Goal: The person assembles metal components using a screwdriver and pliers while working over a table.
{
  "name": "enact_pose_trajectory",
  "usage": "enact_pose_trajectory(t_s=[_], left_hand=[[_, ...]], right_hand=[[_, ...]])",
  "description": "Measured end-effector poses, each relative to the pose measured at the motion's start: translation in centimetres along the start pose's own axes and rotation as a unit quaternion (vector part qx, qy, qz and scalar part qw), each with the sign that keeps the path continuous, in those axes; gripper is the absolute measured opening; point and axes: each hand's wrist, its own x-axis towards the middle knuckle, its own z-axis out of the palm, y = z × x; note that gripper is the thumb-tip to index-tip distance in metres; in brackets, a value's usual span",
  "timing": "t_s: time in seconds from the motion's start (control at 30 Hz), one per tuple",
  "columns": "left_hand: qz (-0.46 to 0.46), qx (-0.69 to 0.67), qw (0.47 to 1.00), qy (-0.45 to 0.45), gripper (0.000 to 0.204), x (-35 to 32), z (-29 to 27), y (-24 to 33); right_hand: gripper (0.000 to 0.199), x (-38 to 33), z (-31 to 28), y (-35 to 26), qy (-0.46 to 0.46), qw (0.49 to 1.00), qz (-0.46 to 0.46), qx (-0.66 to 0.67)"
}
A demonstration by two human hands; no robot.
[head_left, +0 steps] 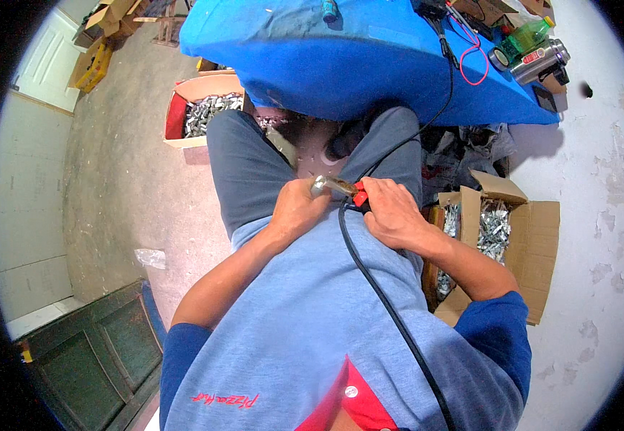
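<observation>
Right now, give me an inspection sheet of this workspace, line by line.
Surface: blue-covered table ahead of the knees; the hands work over the lap.
Job's things: small silver metal part in the left hand; red-tipped probe in the right hand.
Clutter: steel flask, green bottle and tape roll on the table.
Grippers: fingers of both hands closed on their items.
Cables: black cable runs from the probe down the chest and up to the table; red wire looped on the table.
Surroundings: open cardboard boxes of metal parts at the left and right; concrete floor.
</observation>
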Motion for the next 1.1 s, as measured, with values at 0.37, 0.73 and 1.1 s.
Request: enact_pose_trajectory(t_s=[0.37,0.73,1.1], left_hand=[[-0.004,0.011,1.0,-0.023,0.017,0.2,0.1,-0.1],[-0.029,0.022,0.998,-0.048,0.021,0.3,-0.6,0.8],[-0.004,0.018,0.999,-0.039,0.018,0.2,-0.7,0.8]], right_hand=[[0.047,0.2,-0.3,-0.2,-0.036,0.998,0.011,0.052],[0.031,0.6,0.1,-0.1,0.007,1.0,-0.028,0.008],[0.031,1.0,1.4,0.8,0.019,0.995,-0.046,0.086]])
